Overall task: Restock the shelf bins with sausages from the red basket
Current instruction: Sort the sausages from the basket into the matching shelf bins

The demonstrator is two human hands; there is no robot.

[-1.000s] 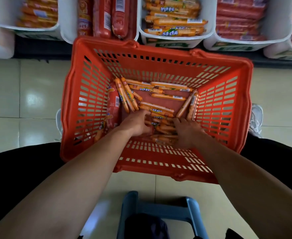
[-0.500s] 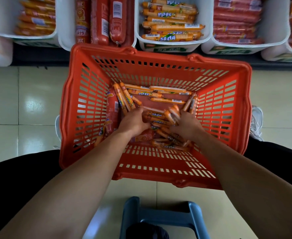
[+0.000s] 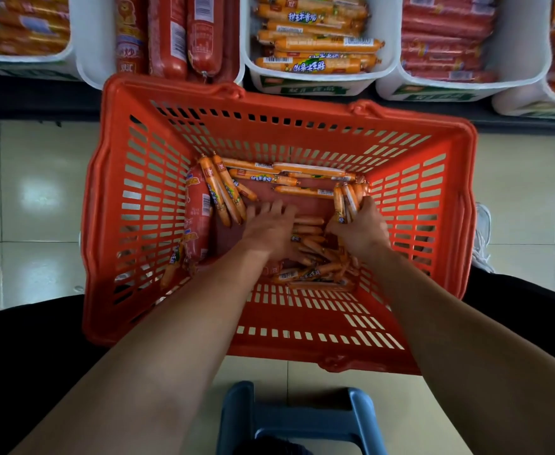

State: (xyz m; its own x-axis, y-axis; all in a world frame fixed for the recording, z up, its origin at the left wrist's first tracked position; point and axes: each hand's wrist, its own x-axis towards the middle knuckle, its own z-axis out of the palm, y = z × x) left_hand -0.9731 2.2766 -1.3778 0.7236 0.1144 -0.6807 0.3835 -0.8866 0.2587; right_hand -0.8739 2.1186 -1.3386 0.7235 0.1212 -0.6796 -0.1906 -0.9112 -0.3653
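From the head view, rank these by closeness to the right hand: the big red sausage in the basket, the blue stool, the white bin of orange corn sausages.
From the right hand:
1. Big red sausage, by the basket's left wall.
2. White bin of orange corn sausages, on the shelf ahead.
3. Blue stool, under the arms.

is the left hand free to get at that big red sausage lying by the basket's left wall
Probably yes. The left hand lies open and empty in the basket, and the red sausage sits just to its left, with only a couple of orange sausages between them.

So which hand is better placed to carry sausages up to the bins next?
The right hand: it already grips a bundle of orange sausages. The left hand lies flat and open, holding nothing.
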